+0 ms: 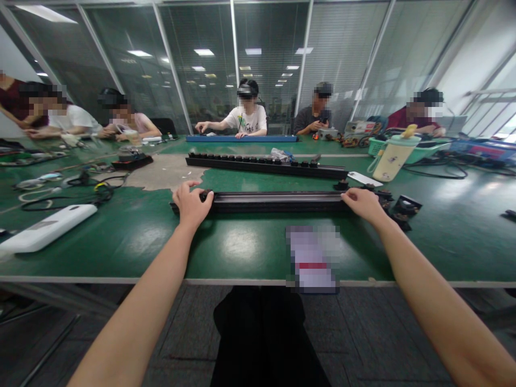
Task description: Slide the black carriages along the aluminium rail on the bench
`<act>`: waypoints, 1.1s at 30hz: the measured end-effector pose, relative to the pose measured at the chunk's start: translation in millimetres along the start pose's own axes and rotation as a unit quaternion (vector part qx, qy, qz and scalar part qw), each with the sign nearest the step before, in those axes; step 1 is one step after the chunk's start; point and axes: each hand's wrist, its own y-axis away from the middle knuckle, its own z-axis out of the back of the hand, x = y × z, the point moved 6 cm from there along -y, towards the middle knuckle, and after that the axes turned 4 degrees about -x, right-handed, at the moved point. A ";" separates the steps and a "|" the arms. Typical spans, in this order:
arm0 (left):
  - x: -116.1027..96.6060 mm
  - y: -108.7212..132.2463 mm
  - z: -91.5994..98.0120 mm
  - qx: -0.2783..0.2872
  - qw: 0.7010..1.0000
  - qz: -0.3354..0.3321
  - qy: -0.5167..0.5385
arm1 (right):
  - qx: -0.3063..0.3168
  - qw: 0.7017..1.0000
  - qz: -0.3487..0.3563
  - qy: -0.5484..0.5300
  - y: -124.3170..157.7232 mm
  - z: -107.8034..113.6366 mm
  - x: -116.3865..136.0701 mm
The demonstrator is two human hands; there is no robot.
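A long black channel-shaped rail (278, 202) lies across the green table in front of me. At its left end my left hand (192, 203) is closed, thumb and fingers around a small dark part (207, 195) sitting at the channel. My right hand (363, 203) pinches the rail near its right end, with the thumb against the near edge. Several small black pieces (407, 205) lie just right of that hand, partly hidden by it. Farther back, a second black rail (266, 164) carries a row of small black round pieces along its top.
A phone (312, 258) overhangs the table's front edge. A white power bank-like block (50, 228) and cables (80, 188) lie left. A cream tumbler (395, 156), a white flat card-like thing (365, 179) and a green basket (427, 149) stand right. Several people sit opposite, one behind a blue bar (242, 138).
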 end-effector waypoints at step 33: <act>-6.3 -0.1 -1.8 0.015 1.000 -0.018 0.016 | 0.000 1.000 -0.001 -0.007 1.0 1.5 0.4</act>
